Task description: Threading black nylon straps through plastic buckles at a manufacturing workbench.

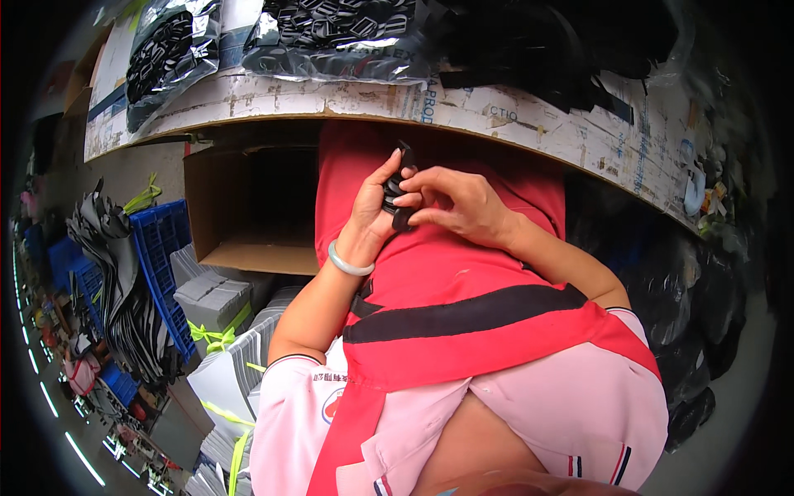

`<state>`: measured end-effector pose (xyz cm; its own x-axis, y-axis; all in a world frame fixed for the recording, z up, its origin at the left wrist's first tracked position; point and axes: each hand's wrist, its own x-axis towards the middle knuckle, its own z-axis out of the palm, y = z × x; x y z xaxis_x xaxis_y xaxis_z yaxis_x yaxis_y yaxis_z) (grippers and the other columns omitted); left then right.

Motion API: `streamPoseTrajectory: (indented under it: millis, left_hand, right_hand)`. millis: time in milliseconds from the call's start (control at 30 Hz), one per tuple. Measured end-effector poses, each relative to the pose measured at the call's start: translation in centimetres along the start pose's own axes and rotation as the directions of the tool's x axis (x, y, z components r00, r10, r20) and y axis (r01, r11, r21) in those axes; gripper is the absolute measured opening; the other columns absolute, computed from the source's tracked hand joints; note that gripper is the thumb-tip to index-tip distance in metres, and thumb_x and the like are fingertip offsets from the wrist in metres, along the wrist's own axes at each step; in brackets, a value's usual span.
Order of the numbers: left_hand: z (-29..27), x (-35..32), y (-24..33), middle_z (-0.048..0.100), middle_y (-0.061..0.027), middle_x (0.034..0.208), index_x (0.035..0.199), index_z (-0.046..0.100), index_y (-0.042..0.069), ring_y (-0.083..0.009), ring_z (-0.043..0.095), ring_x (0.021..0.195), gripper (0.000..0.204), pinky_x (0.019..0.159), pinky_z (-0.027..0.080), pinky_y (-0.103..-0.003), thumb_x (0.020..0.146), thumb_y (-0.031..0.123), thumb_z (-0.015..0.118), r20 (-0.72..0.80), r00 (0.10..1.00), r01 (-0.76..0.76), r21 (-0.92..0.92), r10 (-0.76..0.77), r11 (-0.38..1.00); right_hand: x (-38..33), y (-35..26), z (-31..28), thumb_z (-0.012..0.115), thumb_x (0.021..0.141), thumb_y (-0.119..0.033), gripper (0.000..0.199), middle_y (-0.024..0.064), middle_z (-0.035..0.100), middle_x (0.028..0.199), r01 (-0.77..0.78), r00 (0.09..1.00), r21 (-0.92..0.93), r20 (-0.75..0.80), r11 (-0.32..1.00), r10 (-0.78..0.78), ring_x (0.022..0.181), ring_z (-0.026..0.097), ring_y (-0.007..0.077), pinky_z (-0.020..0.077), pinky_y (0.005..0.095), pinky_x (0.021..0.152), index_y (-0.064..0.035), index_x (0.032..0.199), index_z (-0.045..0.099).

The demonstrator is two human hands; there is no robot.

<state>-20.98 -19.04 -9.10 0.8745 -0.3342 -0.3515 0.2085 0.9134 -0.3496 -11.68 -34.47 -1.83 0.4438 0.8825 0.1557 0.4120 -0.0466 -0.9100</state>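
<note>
Holding a stack of small black plastic parts between both hands, the person works just below the edge of the worktop, over a red apron. The left hand cups the stack from the left, thumb raised along its side and fingers curled behind it; a pale bangle sits on that wrist. The right hand comes in from the right, its fingertips pinching the stack's middle and lower part. The stack's long axis runs roughly up and down in the picture, tilted slightly, its upper end pointing toward the worktop edge and its lower end toward the person's body. On the worktop lie clear bags of black parts and loose black straps. To the left, under the worktop, stands an open cardboard box, with a blue crate and bundles tied in yellow-green string near it.
</note>
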Motion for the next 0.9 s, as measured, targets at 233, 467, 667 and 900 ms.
streamPoseTrajectory:
  millis: [233, 467, 667, 900]
  left_hand:
    - [-0.4, 0.2, -1.0, 0.064, -0.0119, 0.093, 0.097, 0.062, 0.003, -0.0302, 0.061, 0.099, 0.022, 0.091, 0.052, -0.045, 0.095, 0.024, 0.062, -0.194, 0.962, -0.165, 0.152, 0.193, 0.975]
    - [-0.5, 0.7, -0.8, 0.065, -0.0131, 0.093, 0.096, 0.063, 0.001, -0.0287, 0.062, 0.098, 0.022, 0.091, 0.052, -0.042, 0.096, 0.023, 0.061, -0.184, 0.954, -0.198, 0.205, 0.237, 0.958]
    - [-0.6, 1.1, -0.7, 0.065, -0.0102, 0.093, 0.098, 0.062, 0.004, -0.0237, 0.065, 0.087, 0.019, 0.078, 0.056, -0.038, 0.096, 0.023, 0.06, -0.11, 0.977, -0.165, 0.173, 0.185, 0.971]
    - [0.2, 0.1, -1.2, 0.057, -0.0069, 0.082, 0.096, 0.058, 0.005, -0.0191, 0.058, 0.07, 0.017, 0.058, 0.045, -0.028, 0.096, 0.023, 0.06, -0.139, 0.965, -0.164, 0.333, 0.22, 0.929]
  right_hand:
    - [-0.6, 1.3, 1.6, 0.07, 0.082, -0.015, 0.022, 0.0085, 0.061, 0.09, -0.039, 0.95, -0.131, 0.302, 0.991, 0.077, 0.082, 0.064, 0.0324, 0.053, 0.0404, 0.068, -0.0095, 0.099, 0.057]
    - [-0.4, 0.3, 1.7, 0.07, 0.078, -0.007, 0.024, 0.0109, 0.062, 0.097, 0.053, 0.986, -0.348, 0.168, 0.936, 0.006, 0.089, 0.063, 0.0311, 0.0535, 0.0383, 0.073, -0.0062, 0.1, 0.061]
    - [-0.1, 0.0, 1.2, 0.07, 0.077, -0.001, 0.027, 0.0105, 0.062, 0.095, 0.093, 0.996, -0.246, 0.015, 0.965, -0.093, 0.089, 0.064, 0.0291, 0.0546, 0.037, 0.075, -0.0049, 0.102, 0.063]
    - [3.6, 3.2, -8.7, 0.071, 0.079, -0.008, 0.023, 0.0081, 0.063, 0.108, -0.159, 0.893, -0.754, -0.385, 0.637, -0.232, 0.099, 0.059, 0.0287, 0.0487, 0.0375, 0.086, -0.0085, 0.101, 0.068]
